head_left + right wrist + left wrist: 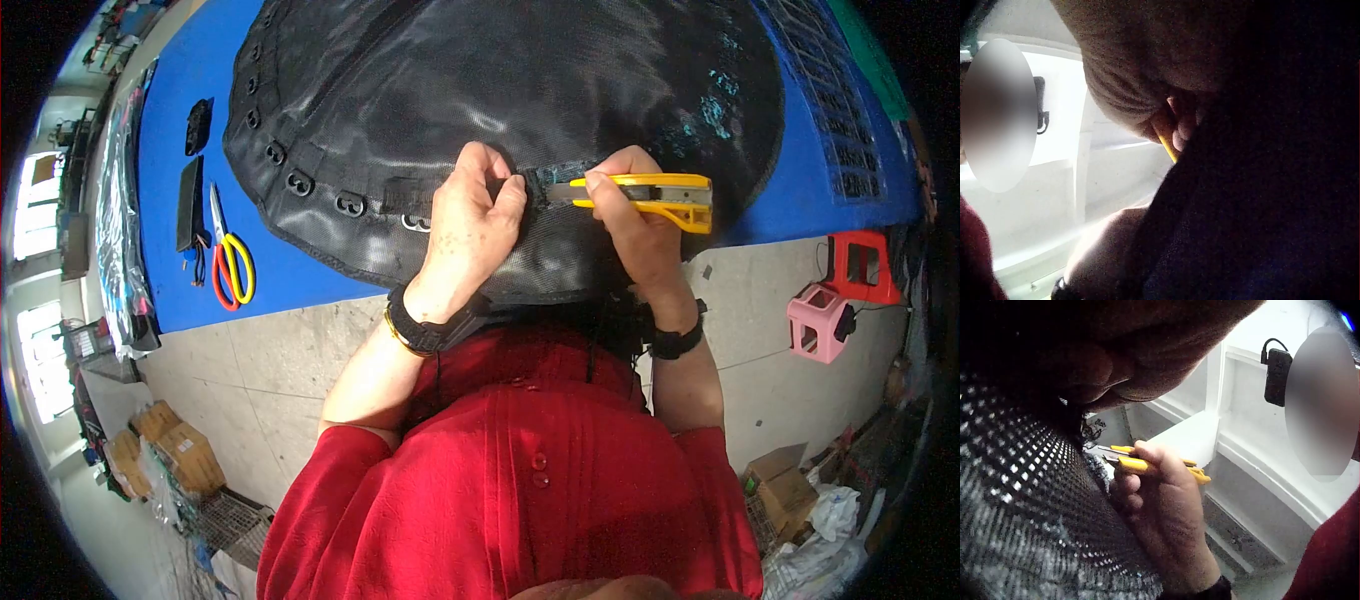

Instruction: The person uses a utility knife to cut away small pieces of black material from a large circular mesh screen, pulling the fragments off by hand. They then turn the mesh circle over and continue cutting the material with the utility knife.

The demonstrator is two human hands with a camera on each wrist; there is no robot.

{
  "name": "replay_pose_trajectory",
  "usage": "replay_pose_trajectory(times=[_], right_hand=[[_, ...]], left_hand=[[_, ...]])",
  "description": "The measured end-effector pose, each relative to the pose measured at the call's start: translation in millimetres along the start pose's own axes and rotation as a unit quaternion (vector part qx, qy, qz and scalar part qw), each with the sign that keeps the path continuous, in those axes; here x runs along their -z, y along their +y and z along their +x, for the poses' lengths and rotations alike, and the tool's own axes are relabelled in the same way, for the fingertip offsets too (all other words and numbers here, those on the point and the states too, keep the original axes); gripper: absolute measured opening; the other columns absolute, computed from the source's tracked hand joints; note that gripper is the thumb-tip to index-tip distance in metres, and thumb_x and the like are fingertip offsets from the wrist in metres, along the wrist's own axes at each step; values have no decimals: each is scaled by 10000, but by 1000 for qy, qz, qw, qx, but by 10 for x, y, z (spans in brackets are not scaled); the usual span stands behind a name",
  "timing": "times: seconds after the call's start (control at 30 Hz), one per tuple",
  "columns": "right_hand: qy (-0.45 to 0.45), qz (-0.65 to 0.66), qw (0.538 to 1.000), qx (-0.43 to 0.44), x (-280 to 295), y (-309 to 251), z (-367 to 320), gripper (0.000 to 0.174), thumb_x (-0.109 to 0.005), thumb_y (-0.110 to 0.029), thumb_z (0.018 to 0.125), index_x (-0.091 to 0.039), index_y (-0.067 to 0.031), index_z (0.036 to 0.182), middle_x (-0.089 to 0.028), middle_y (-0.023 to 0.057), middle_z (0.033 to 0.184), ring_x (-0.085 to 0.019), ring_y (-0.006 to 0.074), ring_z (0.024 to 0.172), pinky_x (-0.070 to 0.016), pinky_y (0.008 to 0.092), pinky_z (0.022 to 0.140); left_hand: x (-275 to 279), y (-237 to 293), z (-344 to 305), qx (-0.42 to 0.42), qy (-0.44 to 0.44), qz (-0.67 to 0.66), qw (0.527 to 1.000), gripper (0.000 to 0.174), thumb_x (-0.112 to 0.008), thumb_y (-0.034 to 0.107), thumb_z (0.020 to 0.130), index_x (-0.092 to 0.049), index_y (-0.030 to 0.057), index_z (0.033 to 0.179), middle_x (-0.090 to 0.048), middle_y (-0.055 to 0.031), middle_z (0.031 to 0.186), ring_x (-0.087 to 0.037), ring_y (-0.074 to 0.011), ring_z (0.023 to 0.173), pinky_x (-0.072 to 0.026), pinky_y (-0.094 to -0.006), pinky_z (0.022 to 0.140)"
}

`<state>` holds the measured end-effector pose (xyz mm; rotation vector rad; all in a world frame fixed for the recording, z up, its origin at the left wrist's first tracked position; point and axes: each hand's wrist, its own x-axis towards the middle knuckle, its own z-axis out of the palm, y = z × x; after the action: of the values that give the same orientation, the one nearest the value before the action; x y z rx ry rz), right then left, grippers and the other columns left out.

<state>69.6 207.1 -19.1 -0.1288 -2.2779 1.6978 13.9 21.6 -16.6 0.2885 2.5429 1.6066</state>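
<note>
A large round black mesh sheet covers the table in front of me. In the head view, my left hand pinches the sheet between thumb and fingers near a stitched band along its near side. My right hand holds yellow-handled thread snips, their metal blades pointing left toward the left fingertips. The left wrist view shows the snips between the right thumb and fingers, blade tips close to the mesh. In the dark right wrist view, only a yellow strip of the snips shows beneath the hand.
Black plastic buckles run along the sheet's left edge. Scissors with red and yellow handles lie on the blue tabletop, beside a black pouch. A pink stool and a red stool stand on the floor at right.
</note>
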Motion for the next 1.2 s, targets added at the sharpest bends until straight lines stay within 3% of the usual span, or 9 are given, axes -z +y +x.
replay_pose_trajectory(times=[0.17, 0.27, 0.4, 0.7, 1.2], right_hand=[[-42, 6, 999, -24, 63, 37, -44, 102, -650, -115, 974, -607, -50, 908, -599, 13, 832, -606, 112, 769, -504, 287, 712], [-6, 34, 999, 19, 27, 51, -81, 90, -644, -101, 981, -608, -55, 913, -598, 11, 860, -594, 101, 763, -503, 278, 712], [10, 80, 991, -110, 54, -68, -78, 65, -670, -119, 982, -629, -68, 986, -611, 8, 917, -606, 83, 812, -506, 264, 729], [13, 58, 997, -51, -56, -72, 1, 171, -682, -136, 981, -649, -41, 1120, -674, 44, 1081, -653, 131, 979, -521, 281, 876], [-2, -53, 995, 85, -34, -3, 41, 112, -658, -123, 987, -652, -32, 1053, -667, 63, 991, -666, 169, 910, -529, 301, 818]], left_hand=[[-4, -40, 5, 16, -11, -21, 1000, 160, -698, 99, 924, -546, 52, 924, -569, -38, 752, -557, -146, 725, -481, -322, 704], [-1, -29, 2, 25, -12, -18, 999, 157, -696, 91, 926, -543, 54, 920, -568, -34, 755, -556, -139, 728, -481, -321, 702], [-7, -31, 11, -2, 4, -2, 1000, 140, -698, 93, 922, -570, 43, 943, -622, -56, 801, -610, -164, 768, -502, -326, 741], [-17, -58, 15, -15, 2, -4, 1000, 104, -681, 93, 925, -629, 18, 975, -693, -99, 881, -677, -202, 866, -521, -332, 832], [-21, -71, 13, -8, -1, 0, 1000, 114, -682, 108, 935, -625, 17, 974, -679, -93, 862, -652, -190, 829, -516, -330, 806]])
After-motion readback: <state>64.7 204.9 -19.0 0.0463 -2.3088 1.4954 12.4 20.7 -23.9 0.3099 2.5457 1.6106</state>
